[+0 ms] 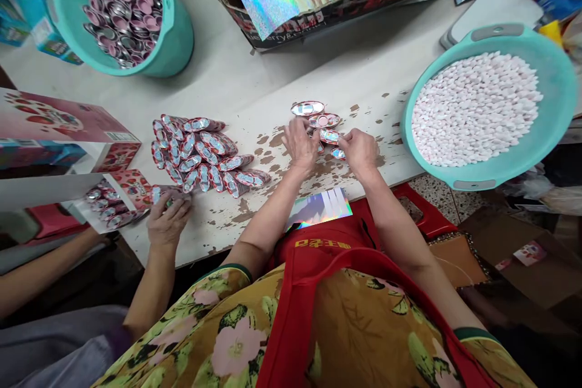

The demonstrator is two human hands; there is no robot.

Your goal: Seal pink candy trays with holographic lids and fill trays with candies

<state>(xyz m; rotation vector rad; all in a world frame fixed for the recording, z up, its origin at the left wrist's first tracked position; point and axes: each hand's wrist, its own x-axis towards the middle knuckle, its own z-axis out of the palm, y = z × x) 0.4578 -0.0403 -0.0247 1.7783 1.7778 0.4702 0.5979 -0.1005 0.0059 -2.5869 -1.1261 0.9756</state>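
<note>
Between my hands stands a small group of oval red-and-silver foil pouches, seen from above. My left hand has its fingers bent at the left side of the group, thumb and fingertips closed on a foil pouch. From the right, my right hand pinches the same pouch at its right end. Another pouch lies close below its fingertips. Just beyond my hands, a pouch with a pink round piece in its mouth and a shiny-topped pouch stand together. My fingers partly hide the nearer pouches.
Several filled pouches cluster left. A co-worker's hand touches a pouch beside a strawberry-printed box. A teal bucket holds small pink-and-silver pieces; a teal basin holds white candies. A cardboard box stands behind.
</note>
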